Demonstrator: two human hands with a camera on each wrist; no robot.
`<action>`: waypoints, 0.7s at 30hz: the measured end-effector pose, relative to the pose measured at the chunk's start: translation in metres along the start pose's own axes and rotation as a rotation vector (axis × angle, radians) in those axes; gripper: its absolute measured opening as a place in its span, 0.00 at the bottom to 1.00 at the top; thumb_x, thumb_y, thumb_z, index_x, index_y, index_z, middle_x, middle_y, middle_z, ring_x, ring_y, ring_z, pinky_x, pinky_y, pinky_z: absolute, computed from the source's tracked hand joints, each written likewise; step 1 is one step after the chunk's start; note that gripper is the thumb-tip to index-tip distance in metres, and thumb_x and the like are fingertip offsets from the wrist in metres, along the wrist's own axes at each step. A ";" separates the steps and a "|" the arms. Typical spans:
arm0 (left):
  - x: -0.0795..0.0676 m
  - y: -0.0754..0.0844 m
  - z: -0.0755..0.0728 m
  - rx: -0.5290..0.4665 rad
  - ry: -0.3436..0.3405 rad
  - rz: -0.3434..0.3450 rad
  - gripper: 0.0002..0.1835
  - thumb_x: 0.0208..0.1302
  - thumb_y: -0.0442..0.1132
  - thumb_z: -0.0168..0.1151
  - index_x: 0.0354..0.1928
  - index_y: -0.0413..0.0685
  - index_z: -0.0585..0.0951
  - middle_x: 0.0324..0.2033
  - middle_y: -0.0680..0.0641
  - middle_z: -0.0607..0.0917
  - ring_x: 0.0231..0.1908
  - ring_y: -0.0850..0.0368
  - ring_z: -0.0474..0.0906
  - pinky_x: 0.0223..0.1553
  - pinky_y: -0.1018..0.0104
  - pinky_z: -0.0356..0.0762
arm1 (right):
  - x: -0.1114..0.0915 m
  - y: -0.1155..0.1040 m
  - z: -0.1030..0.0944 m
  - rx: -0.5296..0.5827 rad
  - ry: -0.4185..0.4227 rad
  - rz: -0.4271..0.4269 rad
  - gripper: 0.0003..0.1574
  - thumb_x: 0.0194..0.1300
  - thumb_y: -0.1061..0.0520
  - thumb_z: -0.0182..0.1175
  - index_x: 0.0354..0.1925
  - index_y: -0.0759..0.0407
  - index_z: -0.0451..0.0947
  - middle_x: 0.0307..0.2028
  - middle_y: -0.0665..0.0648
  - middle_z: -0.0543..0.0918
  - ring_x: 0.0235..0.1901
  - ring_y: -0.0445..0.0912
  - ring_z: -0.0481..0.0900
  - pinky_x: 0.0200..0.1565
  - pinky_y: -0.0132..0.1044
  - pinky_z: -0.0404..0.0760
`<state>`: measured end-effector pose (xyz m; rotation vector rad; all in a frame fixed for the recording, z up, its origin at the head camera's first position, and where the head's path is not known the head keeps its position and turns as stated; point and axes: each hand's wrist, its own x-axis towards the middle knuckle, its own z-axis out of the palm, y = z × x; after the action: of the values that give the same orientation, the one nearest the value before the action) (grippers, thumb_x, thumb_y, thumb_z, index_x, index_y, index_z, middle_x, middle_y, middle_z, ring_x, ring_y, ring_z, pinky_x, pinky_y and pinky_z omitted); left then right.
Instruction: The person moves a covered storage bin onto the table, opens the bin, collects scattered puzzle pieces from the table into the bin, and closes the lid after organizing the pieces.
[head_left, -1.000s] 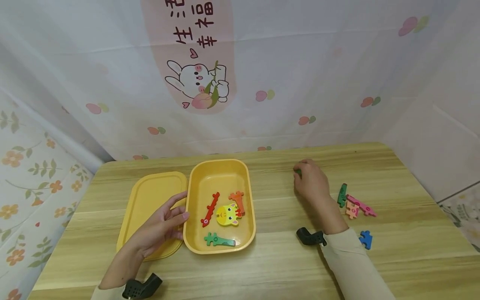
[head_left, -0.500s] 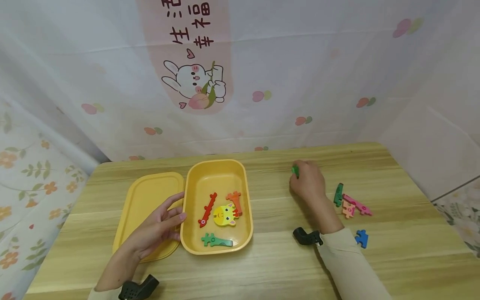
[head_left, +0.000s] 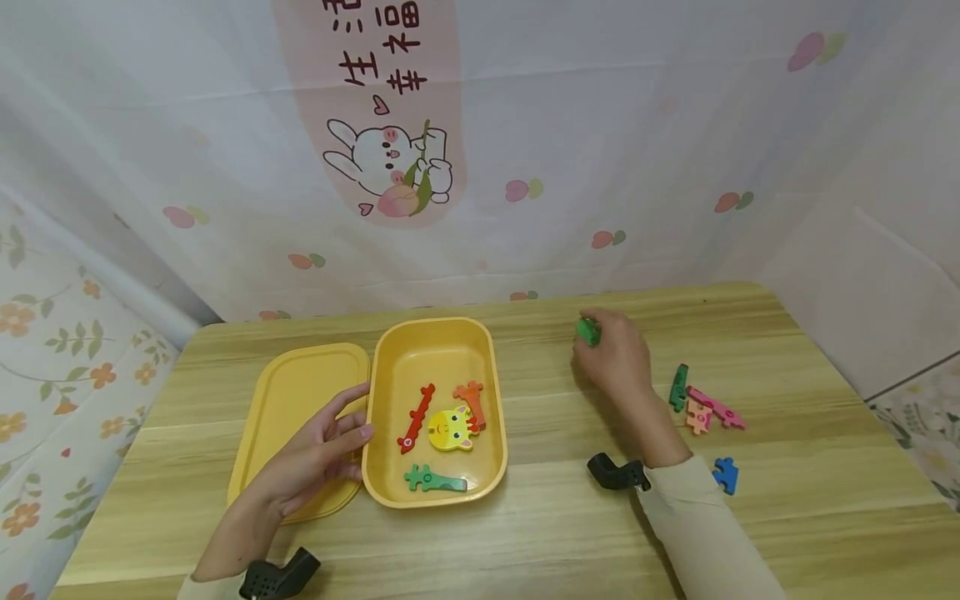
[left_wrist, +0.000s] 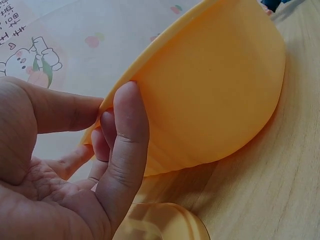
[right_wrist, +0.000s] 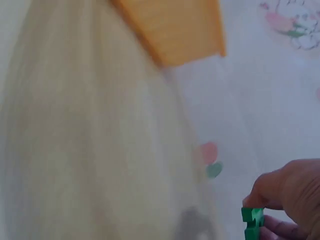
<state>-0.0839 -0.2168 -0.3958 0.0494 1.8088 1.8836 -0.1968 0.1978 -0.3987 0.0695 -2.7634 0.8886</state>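
My left hand point(head_left: 324, 450) holds the left rim of a yellow box point(head_left: 497, 467); in the left wrist view its fingers point(left_wrist: 129, 135) lie at the rim and outer wall. Inside the box lie a red puzzle piece point(head_left: 416, 419), an orange piece point(head_left: 474, 400), a yellow giraffe-head piece point(head_left: 448, 429) and a green piece point(head_left: 437, 479). Near the table's back, my right hand point(head_left: 617, 354) pinches another green puzzle piece point(head_left: 588, 332) between thumb and fingers. The right wrist view shows the notched edge of that green piece point(right_wrist: 252, 222), partly cut off below.
A yellow lid point(head_left: 300, 392) lies left of the box, partly behind my left hand. To the right of my right forearm are a dark green piece point(head_left: 678, 388), a pink one point(head_left: 718, 409), a peach one point(head_left: 698, 417) and a blue one point(head_left: 725, 475). A printed curtain point(head_left: 570, 150) hangs behind the table.
My right hand has lifted slightly, and the green piece it pinches has come more into sight. The left hand stays at the box, whose contents have not moved.
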 end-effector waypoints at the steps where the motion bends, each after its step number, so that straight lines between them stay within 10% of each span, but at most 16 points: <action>1: 0.000 0.000 0.000 -0.004 -0.002 0.003 0.42 0.80 0.38 0.57 0.84 0.51 0.45 0.47 0.54 0.78 0.39 0.61 0.85 0.37 0.65 0.90 | 0.000 -0.003 -0.002 0.024 0.001 0.002 0.28 0.68 0.62 0.62 0.65 0.65 0.80 0.57 0.72 0.84 0.50 0.64 0.84 0.43 0.57 0.86; 15: 0.001 0.000 0.000 -0.008 -0.003 0.001 0.41 0.80 0.38 0.57 0.84 0.51 0.45 0.47 0.55 0.79 0.40 0.62 0.86 0.36 0.66 0.90 | -0.006 -0.018 -0.017 0.268 -0.036 0.028 0.28 0.71 0.60 0.63 0.66 0.65 0.78 0.59 0.69 0.82 0.56 0.64 0.83 0.55 0.57 0.87; 21: 0.000 0.000 0.000 -0.011 -0.004 0.002 0.42 0.80 0.38 0.57 0.84 0.51 0.45 0.46 0.55 0.78 0.40 0.62 0.86 0.36 0.66 0.90 | -0.006 -0.023 -0.022 0.420 -0.097 0.144 0.26 0.72 0.57 0.63 0.65 0.61 0.78 0.60 0.65 0.81 0.58 0.59 0.81 0.49 0.39 0.84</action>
<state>-0.0842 -0.2166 -0.3956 0.0518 1.7965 1.8930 -0.1833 0.1921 -0.3699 -0.0151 -2.6436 1.5296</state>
